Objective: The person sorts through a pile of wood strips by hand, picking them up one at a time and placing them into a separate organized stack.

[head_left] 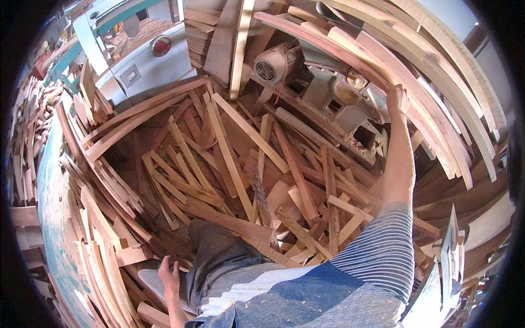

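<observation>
My right arm stretches out to the right, and my right hand (398, 100) is closed over the edge of a long pale-pink wooden plank (358, 61). The plank lies among several long boards (432, 60) that bend across the upper right of the fisheye view. Low on the left hangs my left hand (170, 273), beside my leg. Its fingers are loosely curled with a gap at the thumb, and I see nothing held in it. A short wood block (133, 255) is near that hand, next to upright strips (101, 262).
Loose wood offcuts (219, 147) cover the floor ahead of my legs. Beyond them stands a dusty machine with a grey electric motor (273, 64). A pale cabinet with a red round button (161, 46) is at the upper left. More scraps (27, 142) are heaped far left.
</observation>
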The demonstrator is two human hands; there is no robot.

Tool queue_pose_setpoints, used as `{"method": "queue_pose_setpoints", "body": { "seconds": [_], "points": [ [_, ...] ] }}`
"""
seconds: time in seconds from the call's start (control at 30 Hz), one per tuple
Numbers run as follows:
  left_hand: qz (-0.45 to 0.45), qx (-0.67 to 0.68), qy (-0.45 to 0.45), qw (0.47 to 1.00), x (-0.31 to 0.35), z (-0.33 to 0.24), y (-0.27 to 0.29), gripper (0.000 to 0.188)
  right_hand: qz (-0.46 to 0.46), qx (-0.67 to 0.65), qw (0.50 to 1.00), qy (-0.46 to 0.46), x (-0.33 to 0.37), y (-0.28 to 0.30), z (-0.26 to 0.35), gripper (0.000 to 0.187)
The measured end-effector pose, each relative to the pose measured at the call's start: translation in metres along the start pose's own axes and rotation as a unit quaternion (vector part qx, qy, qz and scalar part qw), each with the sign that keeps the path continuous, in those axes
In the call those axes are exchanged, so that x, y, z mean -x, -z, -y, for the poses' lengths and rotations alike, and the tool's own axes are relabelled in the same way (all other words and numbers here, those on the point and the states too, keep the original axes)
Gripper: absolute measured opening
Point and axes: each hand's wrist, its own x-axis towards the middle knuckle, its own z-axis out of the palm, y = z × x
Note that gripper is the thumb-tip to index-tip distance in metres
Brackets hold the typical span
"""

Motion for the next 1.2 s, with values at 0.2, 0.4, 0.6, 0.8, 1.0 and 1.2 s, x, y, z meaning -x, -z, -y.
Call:
{"method": "queue_pose_setpoints", "body": {
  "seconds": [0.2,0.4,0.6,0.8,1.0,1.2],
  "points": [
    [-0.014,-0.038,-0.044,0.998,0.001,-0.004,-0.004,0.033,-0.009,0.005,1.0,-0.006,0.0,-0.008,-0.012,0.028],
    [0.004,-0.025,-0.027,0.999,-0.005,-0.013,-0.006,0.033,0.006,0.031,0.999,0.01,0.009,-0.006,-0.006,0.03],
    [0.027,0.009,-0.035,0.999,-0.001,0.01,-0.006,0.031,-0.119,-0.04,0.992,-0.011,0.039,0.011,0.005,0.032],
    [0.036,0.057,-0.015,0.998,-0.005,-0.003,-0.008,0.032,-0.211,-0.151,0.92,-0.294,0.124,-0.044,-0.106,0.039],
    [0.046,0.103,-0.012,0.994,-0.008,-0.005,-0.007,0.031,0.069,-0.357,0.874,-0.321,0.191,-0.127,-0.217,0.053],
    [0.057,0.091,0.023,0.994,-0.004,-0.01,0.012,0.028,0.037,-0.368,0.892,-0.258,0.236,-0.118,-0.145,0.05]
  ]
}}
